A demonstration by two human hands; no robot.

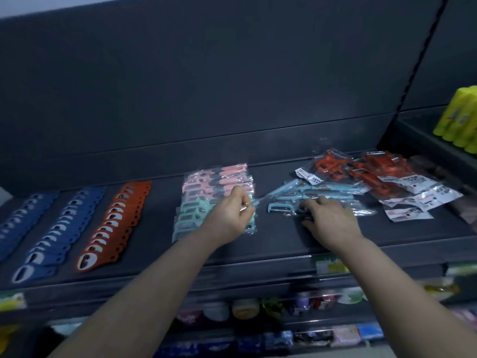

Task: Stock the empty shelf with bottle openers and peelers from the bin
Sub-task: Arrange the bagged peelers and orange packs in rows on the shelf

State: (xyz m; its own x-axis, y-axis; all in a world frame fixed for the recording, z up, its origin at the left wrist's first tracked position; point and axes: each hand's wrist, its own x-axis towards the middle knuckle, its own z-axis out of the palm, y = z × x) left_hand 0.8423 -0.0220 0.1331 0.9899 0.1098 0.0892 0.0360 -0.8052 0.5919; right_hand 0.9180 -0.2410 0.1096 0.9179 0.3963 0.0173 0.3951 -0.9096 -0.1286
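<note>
So, nearest the camera, below the shelf front edge, there's a lower level of goods, too blurry to say what they are.

On the shelf itself, toward its left end, two rows of blue openers lie overlapped, running from front to back. A row of red openers lies just beside them, laid the same way.

Around mid-shelf the left hand is curled up, thumb and fingertips pinching the end of one bagged blue peeler that angles off toward the shelf's back right. That hand sits over a stack of pink and teal packs, teal ones nearer the front and pink ones behind.

A bit right of mid-shelf, the right hand lies palm down, fingers spread and pressing on a loose pile of blue peelers in clear bags.

Further back at the shelf's right end, red peelers in bags are heaped, partly overlapping the blue pile.

Past the shelf's right end, higher up, stand some yellow bottles.
</note>
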